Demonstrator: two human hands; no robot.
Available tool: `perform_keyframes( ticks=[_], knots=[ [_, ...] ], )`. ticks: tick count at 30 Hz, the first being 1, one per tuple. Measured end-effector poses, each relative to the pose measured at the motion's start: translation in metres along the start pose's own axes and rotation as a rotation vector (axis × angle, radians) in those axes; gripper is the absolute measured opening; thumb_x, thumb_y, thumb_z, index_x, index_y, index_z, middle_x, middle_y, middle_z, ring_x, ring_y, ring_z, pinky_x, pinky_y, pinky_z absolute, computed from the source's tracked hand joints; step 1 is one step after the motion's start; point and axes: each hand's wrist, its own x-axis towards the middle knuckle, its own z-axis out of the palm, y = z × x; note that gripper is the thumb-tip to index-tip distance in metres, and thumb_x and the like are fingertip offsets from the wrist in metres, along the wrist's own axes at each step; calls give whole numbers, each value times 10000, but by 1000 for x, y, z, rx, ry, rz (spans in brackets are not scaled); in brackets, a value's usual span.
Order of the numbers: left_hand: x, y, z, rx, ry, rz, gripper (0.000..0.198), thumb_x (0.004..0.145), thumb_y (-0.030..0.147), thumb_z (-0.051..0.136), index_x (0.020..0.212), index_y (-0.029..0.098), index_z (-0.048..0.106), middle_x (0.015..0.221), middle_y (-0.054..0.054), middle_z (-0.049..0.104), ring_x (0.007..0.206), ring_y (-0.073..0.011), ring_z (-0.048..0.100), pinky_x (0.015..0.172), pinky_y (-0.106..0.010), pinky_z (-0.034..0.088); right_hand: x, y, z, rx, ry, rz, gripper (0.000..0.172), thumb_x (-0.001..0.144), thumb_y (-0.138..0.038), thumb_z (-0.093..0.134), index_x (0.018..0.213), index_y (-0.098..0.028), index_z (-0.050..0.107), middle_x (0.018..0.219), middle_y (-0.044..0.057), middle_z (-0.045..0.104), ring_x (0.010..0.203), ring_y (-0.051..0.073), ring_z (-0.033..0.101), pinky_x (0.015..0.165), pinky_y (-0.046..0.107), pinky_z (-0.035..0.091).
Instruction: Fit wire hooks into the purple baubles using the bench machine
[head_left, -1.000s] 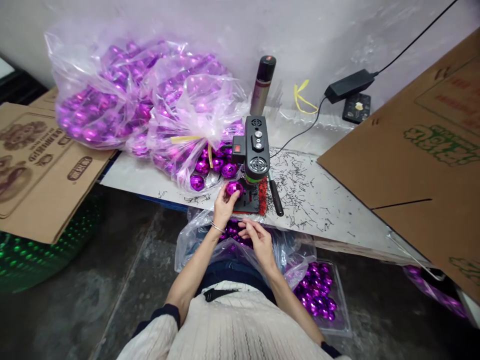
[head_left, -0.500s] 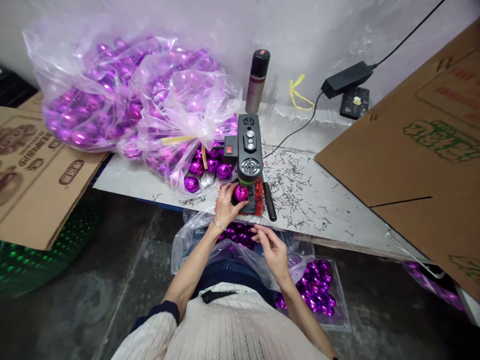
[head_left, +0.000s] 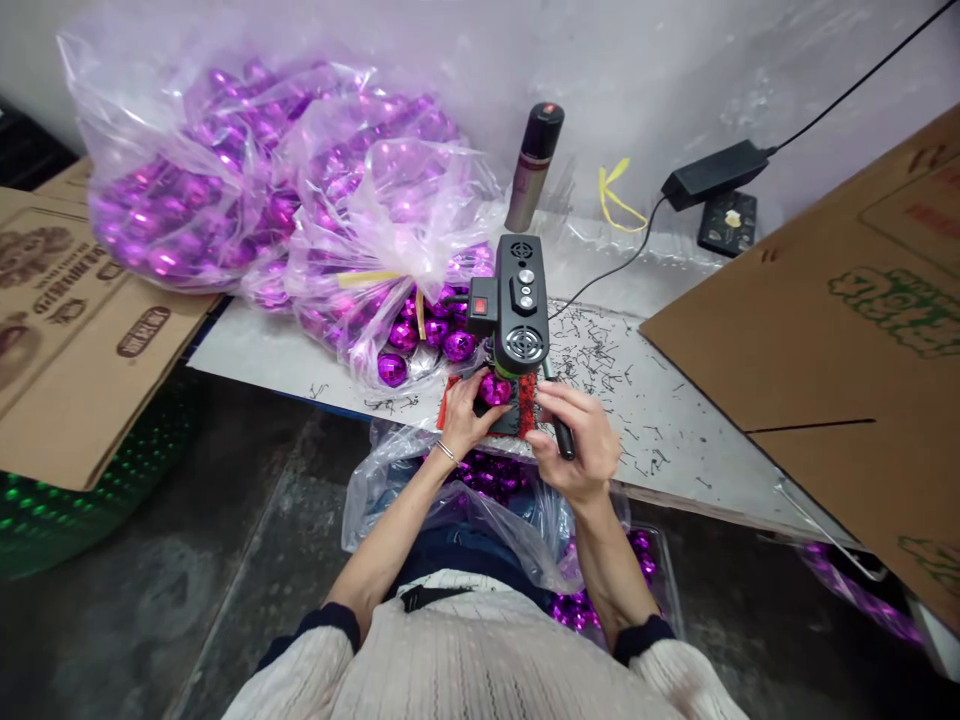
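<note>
My left hand (head_left: pixel 461 418) closes thumb and fingers on a shiny purple mirror-faceted ball (head_left: pixel 495 389), steadying it under the head of a small black press-like machine (head_left: pixel 519 305). Beneath the ball is a dark plate with a red base (head_left: pixel 527 408). On the right side of the machine, my right hand (head_left: pixel 581 440) has its fingers and thumb around the black lever handle (head_left: pixel 564 438). More purple balls (head_left: pixel 459 347) lie just left of the machine, at the mouth of a clear plastic bag.
Large clear bags of purple balls (head_left: pixel 172 215) fill the back left. A spray can (head_left: pixel 535 165) stands behind the machine. Small black bits (head_left: pixel 600 350) litter the table. Cardboard boxes (head_left: pixel 825 330) flank both sides. An open bag of balls (head_left: pixel 491 478) sits at my lap.
My right hand has moved up and right from the table's front edge to the lever handle. My left hand stays at the ball. The whole view has shifted slightly.
</note>
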Motion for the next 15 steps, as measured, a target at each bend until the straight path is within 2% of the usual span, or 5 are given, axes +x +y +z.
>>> perform_keyframes(
  ticks=[2,5,9,15],
  knots=[
    [-1,1,0,2,-2,-10,681,832,541,753,1394,214,550,1255,-137,697,1189,-307,641,1064,-483,469,-1,2,10,-7,-4,5,229,1002,-399,475,965,-243,639,901,62,716,812,177,685,694,335,573],
    [-1,2,0,10,-3,-23,661,835,537,752,1382,222,560,1245,-134,693,1176,-305,638,1046,-472,473,-12,7,27,-1,64,9,341,1028,-326,371,742,-241,537,712,27,630,625,136,570,584,311,462],
    [-2,3,0,10,8,2,640,844,525,748,1374,219,560,1236,-135,692,1153,-299,644,1009,-451,487,-28,15,45,79,184,-39,334,1028,-299,362,724,-242,488,696,15,591,581,133,499,581,324,400],
    [-2,3,2,44,45,69,608,871,493,729,1364,188,547,1235,-140,693,1130,-287,651,969,-434,503,-36,20,53,82,226,-45,315,1035,-283,358,743,-233,462,707,10,563,581,129,474,570,319,369]
  ],
)
